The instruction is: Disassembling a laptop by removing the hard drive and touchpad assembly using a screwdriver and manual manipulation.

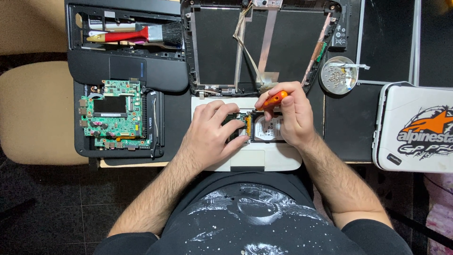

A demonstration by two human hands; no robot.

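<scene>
**Hands at work on an opened white laptop base**

Black matting covers the desk, and dark floor tiles show below its near edge. Nearest the person, a white laptop base [264,158] lies at the desk's front edge, its middle opened up. Everything else is placed from this base.

On the base's left half rests the left hand [212,137], palm down, fingers half curled and pressing on the opened part; it grips nothing that can be seen. On the right half, the right hand [290,118] is closed around a small orange screwdriver [275,99], pinched between thumb and fingers, its handle tip pointing left; where its tip lands is hidden. Between the two hands sits a silver hard drive [269,130] inside the base, partly covered by the right hand.

Left of the base lies a green circuit board [113,113] on a black shell. Right of the base, at the desk's edge, stands a white case [415,127] with an orange and black graphic.

Just behind the base lies an empty black screen frame [264,42] with loose flat ribbons across it. Behind and right of the base is a round metal dish [338,75] of small screws. Behind and left, a red-handled brush [141,34] rests in another black laptop shell.
</scene>
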